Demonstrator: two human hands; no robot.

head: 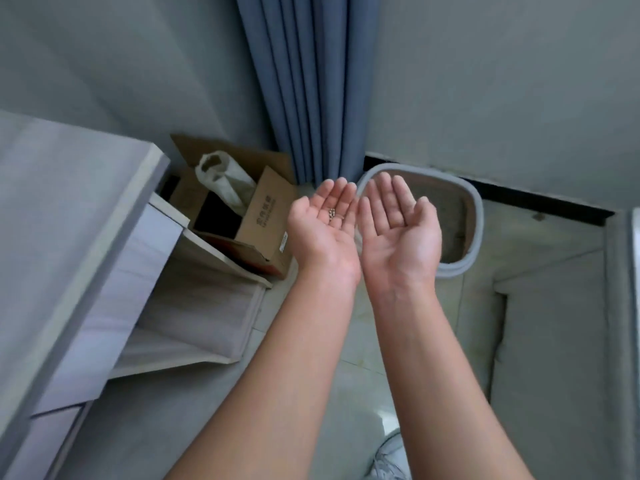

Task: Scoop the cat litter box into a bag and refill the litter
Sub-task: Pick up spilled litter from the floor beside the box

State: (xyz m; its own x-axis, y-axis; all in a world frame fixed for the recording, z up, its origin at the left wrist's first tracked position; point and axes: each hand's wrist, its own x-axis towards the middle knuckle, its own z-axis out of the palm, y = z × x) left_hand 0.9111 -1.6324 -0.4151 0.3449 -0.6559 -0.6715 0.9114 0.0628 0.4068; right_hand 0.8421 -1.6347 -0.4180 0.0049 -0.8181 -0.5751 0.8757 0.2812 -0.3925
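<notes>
While the litter box sits on the floor in the corner beneath a blue curtain, a person holds both hands out, palms up, in front of its near rim.

Left hand and right hand are spread flat and grasp nothing; a small beaded object merely lies on the left fingers. Litter shows inside the grey-rimmed tray, and no scoop is in sight. Loose granules are likely heavy in bulk and quick to spill, so the stiff rim looks the safest hold. A white bag, probably light and floppy and best taken by its mouth, stands in a cardboard box left of the hands, beside an open drawer unit.
</notes>
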